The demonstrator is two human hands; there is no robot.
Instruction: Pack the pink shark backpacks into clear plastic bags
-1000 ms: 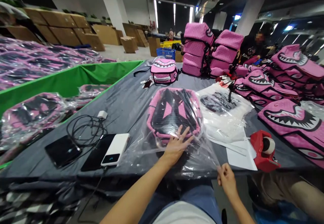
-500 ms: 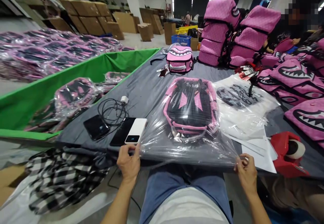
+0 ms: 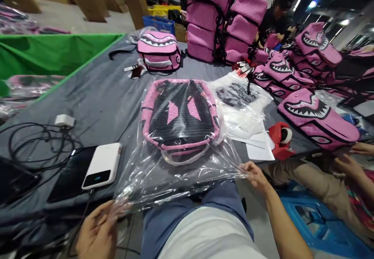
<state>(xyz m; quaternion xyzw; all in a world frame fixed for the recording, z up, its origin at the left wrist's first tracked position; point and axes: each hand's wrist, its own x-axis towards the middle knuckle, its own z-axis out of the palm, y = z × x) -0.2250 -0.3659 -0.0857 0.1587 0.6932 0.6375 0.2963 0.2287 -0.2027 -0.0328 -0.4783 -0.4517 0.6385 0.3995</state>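
A pink and black backpack [image 3: 179,116] lies flat on the grey table [image 3: 102,99] inside a clear plastic bag [image 3: 172,173]. The bag's open end hangs over the near table edge toward me. My left hand [image 3: 97,231] is closed on the bag's left near corner, below the table edge. On the right near corner my right hand [image 3: 255,175] pinches the bag, at table height.
A white power bank [image 3: 103,165], dark phones and cables [image 3: 35,142] lie at the left. A red tape dispenser [image 3: 281,140], paper sheets and printed bags [image 3: 239,99] sit right of the backpack. Pink shark-mouth backpacks [image 3: 317,118] pile up right and behind. Another person's hands [image 3: 349,161] show at the right.
My left hand left the top of the backpack, dropped to the table edge and took the bag's left corner. My right hand kept its corner. My view swung down and right.
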